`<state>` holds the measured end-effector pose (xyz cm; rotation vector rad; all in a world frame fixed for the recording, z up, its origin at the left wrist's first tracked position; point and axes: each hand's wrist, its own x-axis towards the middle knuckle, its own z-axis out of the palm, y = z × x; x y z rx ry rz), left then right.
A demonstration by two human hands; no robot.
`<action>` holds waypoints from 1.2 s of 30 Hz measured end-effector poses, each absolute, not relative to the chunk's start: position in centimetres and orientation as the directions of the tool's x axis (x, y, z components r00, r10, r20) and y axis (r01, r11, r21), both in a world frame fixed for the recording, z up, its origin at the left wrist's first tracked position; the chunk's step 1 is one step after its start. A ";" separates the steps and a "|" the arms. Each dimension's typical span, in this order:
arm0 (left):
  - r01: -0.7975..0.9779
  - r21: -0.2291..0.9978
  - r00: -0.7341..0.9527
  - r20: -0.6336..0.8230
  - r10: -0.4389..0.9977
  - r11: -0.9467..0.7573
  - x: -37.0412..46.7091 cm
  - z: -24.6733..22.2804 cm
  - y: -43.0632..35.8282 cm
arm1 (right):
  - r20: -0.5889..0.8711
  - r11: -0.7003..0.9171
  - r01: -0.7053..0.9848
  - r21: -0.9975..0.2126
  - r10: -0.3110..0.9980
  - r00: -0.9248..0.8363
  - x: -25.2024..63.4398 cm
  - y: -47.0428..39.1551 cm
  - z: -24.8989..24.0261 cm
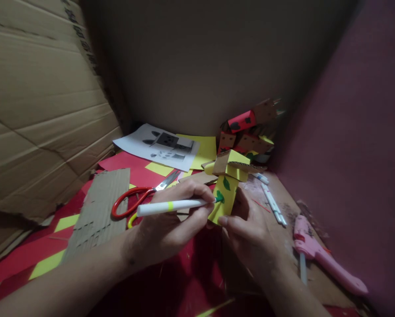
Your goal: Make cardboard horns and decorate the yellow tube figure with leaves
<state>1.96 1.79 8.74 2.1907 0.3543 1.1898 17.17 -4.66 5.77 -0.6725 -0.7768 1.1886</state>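
Observation:
My left hand [180, 215] pinches a white marker pen [171, 206] with a lime band. Its green tip touches a green leaf shape on the yellow paper tube body of a small figure [229, 204]. Another green leaf sits higher on the tube. On top is a yellow and cardboard box-like head [230, 164]. My right hand [250, 224] holds the tube from the right and below, thumb at its lower edge. Left of my left hand lie red-handled scissors [144, 196], blades pointing away. A yellow handle loop shows beneath them, partly hidden.
A printed sheet [157, 145] lies on red and yellow paper at the back. Red and cardboard figures [243, 127] stand behind. Corrugated cardboard [98, 211] is at left, markers [273, 204] and a pink glue gun [326, 255] at right. A large cardboard panel [42, 105] rises on the left.

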 end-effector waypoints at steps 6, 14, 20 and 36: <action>-0.053 0.625 0.583 0.652 0.484 -0.779 2.0 8.6 1.9 | 0.156 0.236 -0.556 -0.797 0.970 0.189 17.0 -4.6 5.8; -0.052 0.641 0.582 0.643 0.498 -0.766 2.1 8.7 1.9 | 0.170 0.243 -0.546 -0.802 0.969 0.181 17.1 -4.6 5.7; -0.039 0.627 0.596 0.640 0.485 -0.778 2.1 8.8 1.9 | 0.159 0.233 -0.557 -0.797 0.971 0.179 17.1 -4.4 5.9; -0.046 0.629 0.605 0.635 0.480 -0.776 1.9 8.9 1.9 | 0.144 0.225 -0.539 -0.812 0.972 0.188 17.0 -4.3 6.1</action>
